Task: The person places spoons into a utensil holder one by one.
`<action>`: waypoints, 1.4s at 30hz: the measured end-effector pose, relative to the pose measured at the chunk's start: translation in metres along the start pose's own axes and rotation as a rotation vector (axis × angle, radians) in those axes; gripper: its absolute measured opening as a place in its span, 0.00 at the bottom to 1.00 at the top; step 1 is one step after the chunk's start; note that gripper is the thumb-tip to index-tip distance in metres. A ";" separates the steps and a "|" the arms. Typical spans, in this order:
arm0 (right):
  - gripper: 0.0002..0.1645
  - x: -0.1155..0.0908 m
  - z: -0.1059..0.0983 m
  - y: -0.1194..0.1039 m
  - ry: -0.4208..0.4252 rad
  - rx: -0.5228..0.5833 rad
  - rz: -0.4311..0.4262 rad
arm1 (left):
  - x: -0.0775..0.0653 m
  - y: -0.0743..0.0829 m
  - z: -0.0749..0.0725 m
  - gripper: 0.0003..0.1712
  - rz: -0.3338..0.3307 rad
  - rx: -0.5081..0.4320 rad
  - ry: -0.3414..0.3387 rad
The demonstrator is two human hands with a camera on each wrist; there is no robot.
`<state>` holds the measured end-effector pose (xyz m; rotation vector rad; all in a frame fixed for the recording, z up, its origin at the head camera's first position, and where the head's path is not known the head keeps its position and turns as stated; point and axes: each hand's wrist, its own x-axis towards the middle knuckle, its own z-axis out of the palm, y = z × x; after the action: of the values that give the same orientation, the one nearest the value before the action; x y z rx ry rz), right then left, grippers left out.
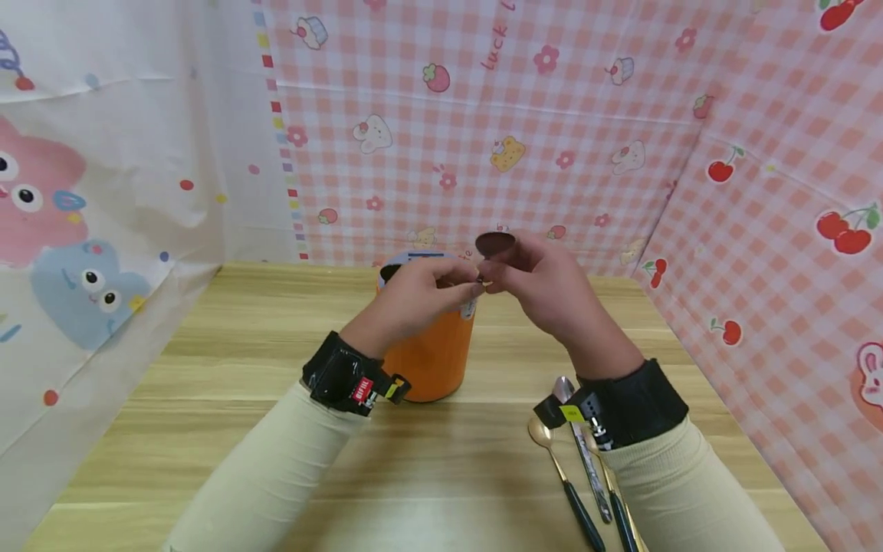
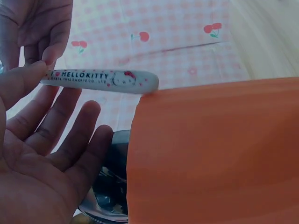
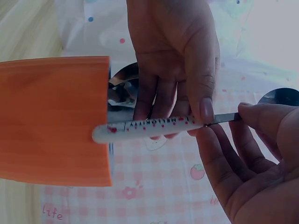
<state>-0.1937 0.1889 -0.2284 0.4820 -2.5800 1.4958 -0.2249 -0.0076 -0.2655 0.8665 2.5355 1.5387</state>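
Observation:
A spoon with a white Hello Kitty handle is pinched in both hands at the top of an orange canister. My left hand has thumb and fingertips on the handle where it joins the metal. On the thin metal neck, my right hand pinches between thumb and fingers. The spoon's bowl points up beside the right hand. Its handle end lies by the canister's rim; whether they touch I cannot tell. Shiny metal spoon heads poke out of the canister's mouth, partly behind the left hand.
Under the right forearm on the wooden table lie a gold spoon with a dark handle, a silver spoon with a patterned handle, and other gold-and-black cutlery. Checked cloth hangs behind and at the right.

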 end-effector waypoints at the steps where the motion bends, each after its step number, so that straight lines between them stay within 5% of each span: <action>1: 0.13 0.002 0.001 -0.002 0.009 -0.020 -0.001 | 0.001 0.000 -0.002 0.12 0.008 -0.009 0.007; 9: 0.17 0.008 0.006 -0.012 0.045 -0.029 -0.003 | 0.004 0.000 -0.008 0.15 -0.006 -0.021 0.092; 18: 0.13 0.012 0.014 0.004 0.030 -0.025 -0.012 | 0.004 -0.004 -0.007 0.10 -0.004 -0.002 0.126; 24: 0.10 0.011 0.014 0.009 0.038 -0.119 0.020 | 0.003 -0.005 -0.007 0.07 -0.016 -0.036 0.155; 36: 0.12 -0.002 0.003 0.024 0.050 -0.162 0.043 | -0.003 -0.004 0.002 0.08 0.058 -0.091 0.092; 42: 0.10 -0.021 0.003 0.041 -0.007 -0.193 0.089 | -0.007 -0.003 0.013 0.08 0.104 -0.040 0.049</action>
<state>-0.1873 0.2101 -0.2689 0.3536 -2.7481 1.2526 -0.2163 -0.0019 -0.2765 0.9818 2.5205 1.6544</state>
